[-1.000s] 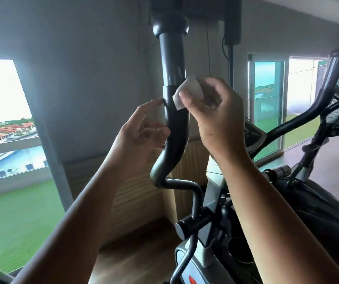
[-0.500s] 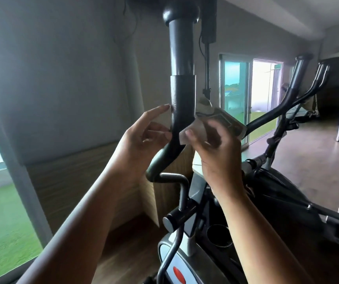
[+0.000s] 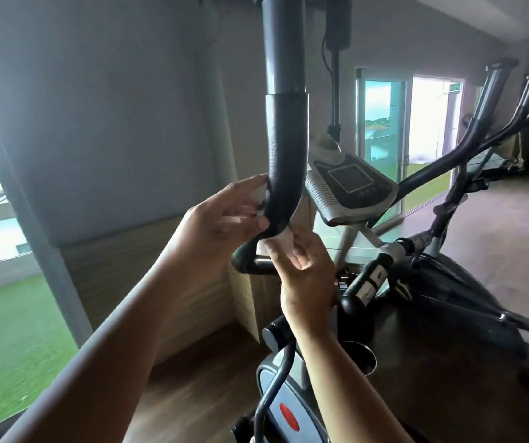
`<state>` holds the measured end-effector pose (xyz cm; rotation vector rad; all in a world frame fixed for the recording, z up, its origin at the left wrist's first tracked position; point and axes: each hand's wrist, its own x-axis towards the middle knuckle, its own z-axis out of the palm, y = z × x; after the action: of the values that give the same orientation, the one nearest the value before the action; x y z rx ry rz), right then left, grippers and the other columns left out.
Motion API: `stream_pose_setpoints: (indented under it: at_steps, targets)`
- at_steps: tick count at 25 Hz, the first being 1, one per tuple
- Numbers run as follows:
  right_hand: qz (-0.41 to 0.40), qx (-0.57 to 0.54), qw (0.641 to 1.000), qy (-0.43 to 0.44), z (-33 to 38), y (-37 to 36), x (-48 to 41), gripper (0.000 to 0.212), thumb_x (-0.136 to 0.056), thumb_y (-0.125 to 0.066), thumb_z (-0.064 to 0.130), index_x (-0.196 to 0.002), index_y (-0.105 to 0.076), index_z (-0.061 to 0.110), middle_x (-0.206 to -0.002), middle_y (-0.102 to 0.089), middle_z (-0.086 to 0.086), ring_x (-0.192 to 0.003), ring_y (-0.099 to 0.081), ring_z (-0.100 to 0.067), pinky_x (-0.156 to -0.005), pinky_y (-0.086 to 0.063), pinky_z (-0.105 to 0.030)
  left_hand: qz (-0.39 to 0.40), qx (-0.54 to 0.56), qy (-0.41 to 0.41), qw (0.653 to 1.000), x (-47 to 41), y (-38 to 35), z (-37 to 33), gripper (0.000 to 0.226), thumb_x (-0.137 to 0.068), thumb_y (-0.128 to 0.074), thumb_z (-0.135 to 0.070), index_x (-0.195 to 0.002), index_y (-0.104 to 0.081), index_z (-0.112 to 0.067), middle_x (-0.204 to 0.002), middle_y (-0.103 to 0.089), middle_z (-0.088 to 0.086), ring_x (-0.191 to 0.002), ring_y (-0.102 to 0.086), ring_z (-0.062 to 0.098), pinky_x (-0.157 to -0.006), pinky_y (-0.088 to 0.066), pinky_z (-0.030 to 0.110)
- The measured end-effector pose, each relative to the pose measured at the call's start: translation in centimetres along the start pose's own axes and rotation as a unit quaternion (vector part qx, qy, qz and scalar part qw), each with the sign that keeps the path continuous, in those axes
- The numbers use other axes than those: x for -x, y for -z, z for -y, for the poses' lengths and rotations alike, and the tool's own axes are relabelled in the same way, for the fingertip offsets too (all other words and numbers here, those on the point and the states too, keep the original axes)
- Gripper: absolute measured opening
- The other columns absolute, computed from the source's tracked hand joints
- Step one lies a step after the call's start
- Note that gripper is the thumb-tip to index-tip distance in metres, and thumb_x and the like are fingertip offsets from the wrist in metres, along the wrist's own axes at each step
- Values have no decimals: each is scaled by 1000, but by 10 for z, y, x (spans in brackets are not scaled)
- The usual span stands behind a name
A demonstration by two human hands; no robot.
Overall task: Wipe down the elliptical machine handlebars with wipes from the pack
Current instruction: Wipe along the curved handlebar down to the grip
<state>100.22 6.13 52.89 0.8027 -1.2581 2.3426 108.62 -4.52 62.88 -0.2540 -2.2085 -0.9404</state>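
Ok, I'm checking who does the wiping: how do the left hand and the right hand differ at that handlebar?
The right hand pinches the white wipe against the lower bend of the handlebar; the left hand touches the bar with index fingertip and thumb; whether it holds anything is unclear. The left hand sits higher, on the bar's left side; the right hand lower, under the curve. Both touch the same bar.
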Motion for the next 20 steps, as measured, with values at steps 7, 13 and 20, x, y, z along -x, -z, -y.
stream_pose_setpoints:
  at_steps: [7,13,20]
  targets:
    - [38,87,995,-6,-45,4,2,31,-80,-81,35,-106,-68,25,-96,-76,7,-91,-73,-13,-82,-59,-42,-41,-24,37,998,4,-12,-5,51,-86,-75,-5,-109,-65,-49,-98,-73,-26,-95,-68,-7,-80,-47,6]
    - [112,129,985,-3,-65,10,-5,30,-79,-84,16,-104,-70,24,-86,-69,24,-82,-66,11,-74,-51,-10,-82,-71,48,993,11,-23,-7,63,-88,-74,-10,-106,-62,-69,-108,-72,-26,-102,-67,-3,-93,-52,24]
    - [224,184,957,17,-85,18,-27,35,-83,-79,6,-116,-68,10,-107,-75,2,-93,-65,8,-82,-44,-4,-121,-101,77,985,15,-32,-8,52,-88,-74,-12,-112,-65,-57,-108,-74,-23,-98,-70,1,-85,-50,14]
